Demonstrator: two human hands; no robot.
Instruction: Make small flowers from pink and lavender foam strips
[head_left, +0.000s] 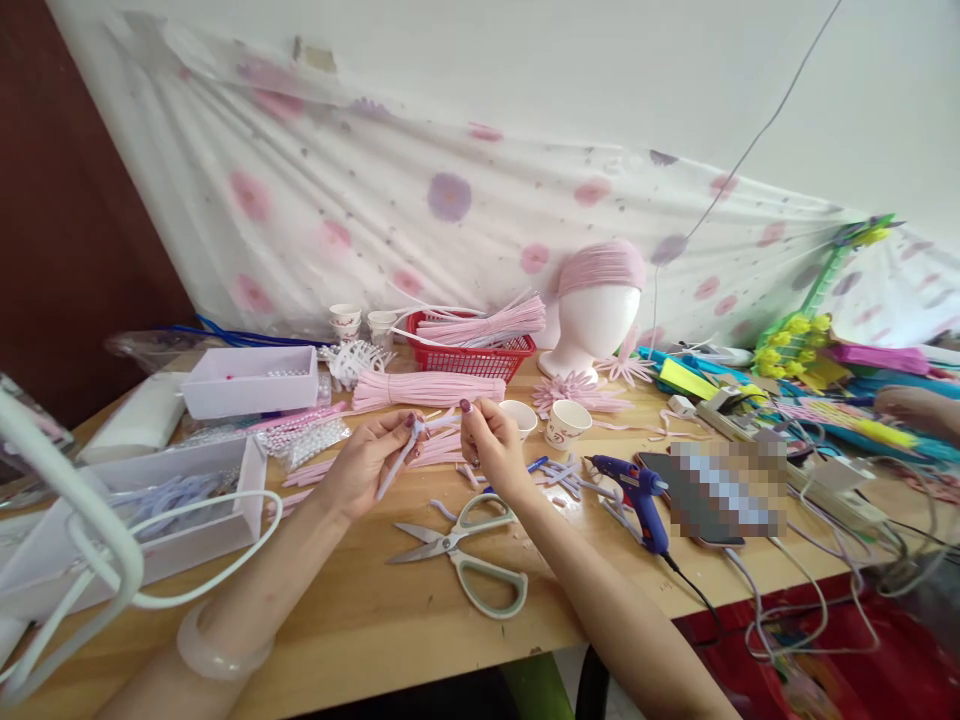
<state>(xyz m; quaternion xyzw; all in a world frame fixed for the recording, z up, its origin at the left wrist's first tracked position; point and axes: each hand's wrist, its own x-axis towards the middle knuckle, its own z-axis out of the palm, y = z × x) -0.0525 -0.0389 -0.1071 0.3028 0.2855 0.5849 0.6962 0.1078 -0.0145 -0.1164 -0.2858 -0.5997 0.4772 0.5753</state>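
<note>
Between my two hands runs a pale lilac pipe cleaner (399, 468), with one end hanging below my left fingers. My left hand (375, 455) pinches it near a bend, and my right hand (487, 440) is closed on its other end. Below the hands a pair of scissors (450, 543) lies spread on the wooden table. Pink pipe cleaners (439, 447) lie just behind the fingers. To the right of my right hand are short lilac pipe cleaner pieces (562, 475) and a blue glue gun (634, 490).
A red basket (472, 360) of pink pipe cleaners stands behind, beside a white foam head (598, 320). Paper cups (568, 425) stand nearby. White boxes (251, 382) are at left. A phone (712, 500), power strips and cables lie right. Another person's hand (919, 412) shows at far right.
</note>
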